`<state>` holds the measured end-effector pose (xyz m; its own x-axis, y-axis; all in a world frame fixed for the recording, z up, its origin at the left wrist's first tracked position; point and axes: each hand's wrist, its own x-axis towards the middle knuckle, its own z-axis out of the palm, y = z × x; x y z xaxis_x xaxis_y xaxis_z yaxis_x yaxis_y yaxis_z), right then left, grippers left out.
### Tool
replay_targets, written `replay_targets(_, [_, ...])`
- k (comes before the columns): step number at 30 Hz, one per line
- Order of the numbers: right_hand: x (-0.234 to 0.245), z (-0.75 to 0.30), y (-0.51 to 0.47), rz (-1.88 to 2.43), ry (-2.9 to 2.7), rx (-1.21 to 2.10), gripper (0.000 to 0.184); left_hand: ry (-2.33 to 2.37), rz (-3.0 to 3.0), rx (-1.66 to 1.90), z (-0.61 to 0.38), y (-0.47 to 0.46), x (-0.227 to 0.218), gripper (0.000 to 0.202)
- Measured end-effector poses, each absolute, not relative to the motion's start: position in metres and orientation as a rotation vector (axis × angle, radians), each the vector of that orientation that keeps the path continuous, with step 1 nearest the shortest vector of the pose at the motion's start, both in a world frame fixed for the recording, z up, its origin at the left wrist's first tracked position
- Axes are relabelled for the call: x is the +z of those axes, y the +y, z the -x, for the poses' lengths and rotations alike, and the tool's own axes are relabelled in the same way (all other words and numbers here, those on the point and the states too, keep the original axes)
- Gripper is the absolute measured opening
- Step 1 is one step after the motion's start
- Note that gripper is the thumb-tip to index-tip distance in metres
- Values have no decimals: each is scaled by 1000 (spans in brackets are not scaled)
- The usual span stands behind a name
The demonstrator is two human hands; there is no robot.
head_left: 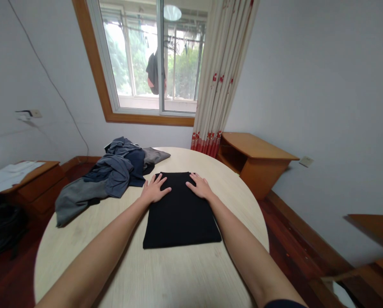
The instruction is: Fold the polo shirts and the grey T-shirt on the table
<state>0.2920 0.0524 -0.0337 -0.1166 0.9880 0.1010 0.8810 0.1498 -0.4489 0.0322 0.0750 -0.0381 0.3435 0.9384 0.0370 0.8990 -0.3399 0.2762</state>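
A folded black garment [181,214] lies flat in the middle of a round pale wooden table [166,273]. My left hand [154,189] rests palm down on the garment's far left corner, fingers spread. My right hand [199,186] lies flat on its far right corner, fingers stretched out too. Neither hand holds anything. Both forearms reach across the table along the garment's sides.
A heap of grey and dark blue clothes [108,175] lies on the table's far left, hanging over the edge. A wooden cabinet [254,160] stands by the curtain [220,77] to the right. A low wooden unit with white cloth [21,177] stands at left.
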Motion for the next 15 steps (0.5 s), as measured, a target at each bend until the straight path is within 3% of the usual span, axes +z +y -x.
replay_targets(7, [-9,-287,5,1721,-2019,379,56,1758,-2492,342,-31,75,-21,63])
replay_targets(10, [7,-259,-20,1643,-2152,349,60,1710,-2679,389,-45,37,-11,52])
replay_targets(15, [1,-213,-44,1676,-2252,323,56,1407,-2745,303,-56,-44,-19,55])
